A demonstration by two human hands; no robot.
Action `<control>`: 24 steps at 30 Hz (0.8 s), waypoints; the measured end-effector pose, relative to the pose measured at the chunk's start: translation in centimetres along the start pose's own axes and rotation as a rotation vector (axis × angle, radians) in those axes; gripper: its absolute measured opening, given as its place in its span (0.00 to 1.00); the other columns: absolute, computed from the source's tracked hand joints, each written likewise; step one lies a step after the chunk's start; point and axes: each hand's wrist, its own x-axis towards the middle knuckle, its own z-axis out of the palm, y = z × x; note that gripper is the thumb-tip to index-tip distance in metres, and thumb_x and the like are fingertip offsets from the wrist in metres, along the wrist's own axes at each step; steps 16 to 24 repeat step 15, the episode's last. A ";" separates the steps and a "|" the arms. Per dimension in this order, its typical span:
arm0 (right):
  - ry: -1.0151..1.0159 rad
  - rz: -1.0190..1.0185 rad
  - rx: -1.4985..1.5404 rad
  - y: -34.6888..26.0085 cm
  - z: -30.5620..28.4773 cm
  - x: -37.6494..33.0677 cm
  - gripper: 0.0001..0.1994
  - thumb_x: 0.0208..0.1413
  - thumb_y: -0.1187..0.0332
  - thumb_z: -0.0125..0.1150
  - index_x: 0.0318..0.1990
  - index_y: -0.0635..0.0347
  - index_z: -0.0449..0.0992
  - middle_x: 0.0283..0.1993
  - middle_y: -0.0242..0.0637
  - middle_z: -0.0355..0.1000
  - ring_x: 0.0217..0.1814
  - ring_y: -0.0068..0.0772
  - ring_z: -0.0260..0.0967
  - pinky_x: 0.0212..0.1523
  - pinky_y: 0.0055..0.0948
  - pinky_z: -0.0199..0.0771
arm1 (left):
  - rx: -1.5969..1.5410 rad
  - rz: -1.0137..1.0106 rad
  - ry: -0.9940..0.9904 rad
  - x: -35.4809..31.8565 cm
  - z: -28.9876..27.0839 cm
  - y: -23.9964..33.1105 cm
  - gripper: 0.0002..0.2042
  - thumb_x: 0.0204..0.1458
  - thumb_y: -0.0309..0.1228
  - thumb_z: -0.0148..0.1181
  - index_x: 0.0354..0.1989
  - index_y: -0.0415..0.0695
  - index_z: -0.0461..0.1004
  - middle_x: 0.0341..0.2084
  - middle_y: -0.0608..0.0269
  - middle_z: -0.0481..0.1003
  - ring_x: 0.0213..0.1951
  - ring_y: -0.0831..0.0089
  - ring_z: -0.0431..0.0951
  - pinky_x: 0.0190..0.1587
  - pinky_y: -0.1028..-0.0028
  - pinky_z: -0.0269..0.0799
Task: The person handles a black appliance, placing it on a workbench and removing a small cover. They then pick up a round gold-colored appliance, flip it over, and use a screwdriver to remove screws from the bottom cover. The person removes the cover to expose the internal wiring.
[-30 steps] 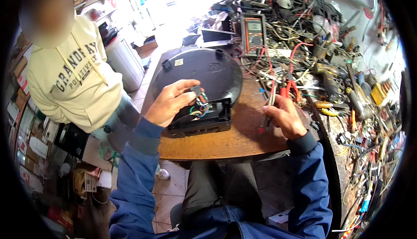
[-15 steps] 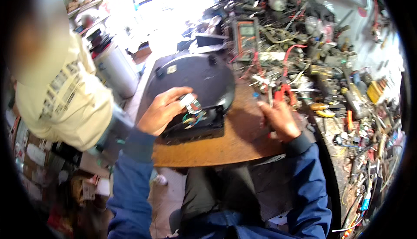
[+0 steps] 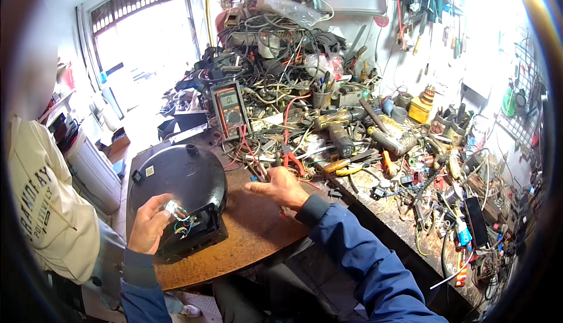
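Observation:
My left hand (image 3: 148,226) is closed on a small circuit board (image 3: 173,208), gripping it by the edge. Thin coloured wires (image 3: 184,225) run from the board into the open black box-like end of a round, glossy black appliance (image 3: 182,176) lying on the table. My right hand (image 3: 282,188) hovers over the brown tabletop, right of the appliance, with fingers curled. A slim greyish piece shows by its fingertips and a bit of red below the palm; the held thing is mostly hidden. Red-handled pliers (image 3: 291,157) lie just beyond that hand.
A multimeter (image 3: 230,110) leans behind the appliance, with red leads. Cables and parts pile up along the wall. On the right bench (image 3: 375,205) lie a cordless drill (image 3: 339,136), yellow-handled pliers (image 3: 337,166) and a dark phone (image 3: 476,220). A person in a cream hoodie (image 3: 50,188) stands at left.
My view has swung right and up, so the table sits further left and more bench shows. The left hand still holds the circuit board; the right hand remains beside the appliance.

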 end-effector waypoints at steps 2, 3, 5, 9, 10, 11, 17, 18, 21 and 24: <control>-0.030 0.014 0.117 0.8 0.2 0.1 0.25 0.54 0.54 0.75 0.28 0.72 0.75 0.21 0.43 0.71 0.23 0.31 0.70 0.27 0.40 0.71 | 0.000 -0.004 0.003 0.2 0.2 -0.2 0.19 0.63 0.24 0.55 0.63 0.36 0.69 0.54 0.52 0.77 0.52 0.69 0.79 0.58 0.67 0.75; -0.072 0.022 0.200 1.6 0.7 0.5 0.22 0.54 0.58 0.74 0.29 0.73 0.76 0.21 0.42 0.71 0.23 0.31 0.69 0.26 0.39 0.71 | -0.011 0.002 0.002 0.3 0.1 -0.3 0.19 0.63 0.24 0.54 0.63 0.36 0.69 0.54 0.52 0.77 0.52 0.69 0.79 0.57 0.68 0.75; -0.176 0.090 0.323 1.0 0.5 0.0 0.15 0.57 0.65 0.64 0.31 0.74 0.79 0.21 0.39 0.71 0.21 0.33 0.67 0.25 0.35 0.68 | -0.014 0.008 0.001 0.4 -0.4 -0.5 0.19 0.63 0.23 0.54 0.63 0.36 0.69 0.53 0.52 0.77 0.51 0.69 0.80 0.57 0.68 0.75; -0.229 -0.074 0.157 1.1 0.5 0.8 0.24 0.66 0.55 0.54 0.28 0.68 0.83 0.22 0.45 0.76 0.21 0.45 0.74 0.30 0.42 0.73 | -0.004 0.003 0.018 0.4 -0.1 -0.5 0.19 0.63 0.23 0.54 0.63 0.36 0.69 0.53 0.53 0.77 0.51 0.70 0.79 0.57 0.69 0.74; -0.185 -0.139 0.086 0.8 0.6 1.1 0.25 0.67 0.53 0.54 0.27 0.67 0.82 0.22 0.46 0.76 0.23 0.47 0.75 0.31 0.44 0.74 | -0.017 0.004 0.033 0.3 0.1 -0.3 0.20 0.62 0.22 0.53 0.63 0.35 0.68 0.52 0.54 0.77 0.50 0.71 0.79 0.57 0.70 0.74; -0.132 -0.194 0.009 0.3 0.2 1.1 0.26 0.68 0.52 0.54 0.26 0.67 0.81 0.22 0.48 0.76 0.24 0.50 0.76 0.31 0.45 0.75 | -0.035 0.005 0.034 0.3 0.6 0.0 0.20 0.62 0.21 0.53 0.63 0.34 0.68 0.51 0.55 0.77 0.50 0.72 0.79 0.56 0.71 0.74; 0.012 -0.196 -0.063 -3.5 -0.2 0.7 0.32 0.70 0.43 0.53 0.26 0.64 0.81 0.22 0.51 0.77 0.29 0.57 0.80 0.35 0.50 0.77 | -0.050 0.006 0.013 0.1 0.6 0.3 0.21 0.61 0.22 0.54 0.63 0.33 0.67 0.52 0.54 0.76 0.51 0.70 0.79 0.61 0.70 0.74; 0.012 -0.196 -0.063 -3.5 -0.2 0.7 0.32 0.70 0.43 0.53 0.26 0.64 0.81 0.22 0.51 0.77 0.29 0.57 0.80 0.35 0.50 0.77 | -0.050 0.006 0.013 0.1 0.6 0.3 0.21 0.61 0.22 0.54 0.63 0.33 0.67 0.52 0.54 0.76 0.51 0.70 0.79 0.61 0.70 0.74; 0.012 -0.196 -0.063 -3.5 -0.2 0.7 0.32 0.70 0.43 0.53 0.26 0.64 0.81 0.22 0.51 0.77 0.29 0.57 0.80 0.35 0.50 0.77 | -0.050 0.006 0.013 0.1 0.6 0.3 0.21 0.61 0.22 0.54 0.63 0.33 0.67 0.52 0.54 0.76 0.51 0.70 0.79 0.61 0.70 0.74; 0.012 -0.196 -0.063 -3.5 -0.2 0.7 0.32 0.70 0.43 0.53 0.26 0.64 0.81 0.22 0.51 0.77 0.29 0.57 0.80 0.35 0.50 0.77 | -0.050 0.006 0.013 0.1 0.6 0.3 0.21 0.61 0.22 0.54 0.63 0.33 0.67 0.52 0.54 0.76 0.51 0.70 0.79 0.61 0.70 0.74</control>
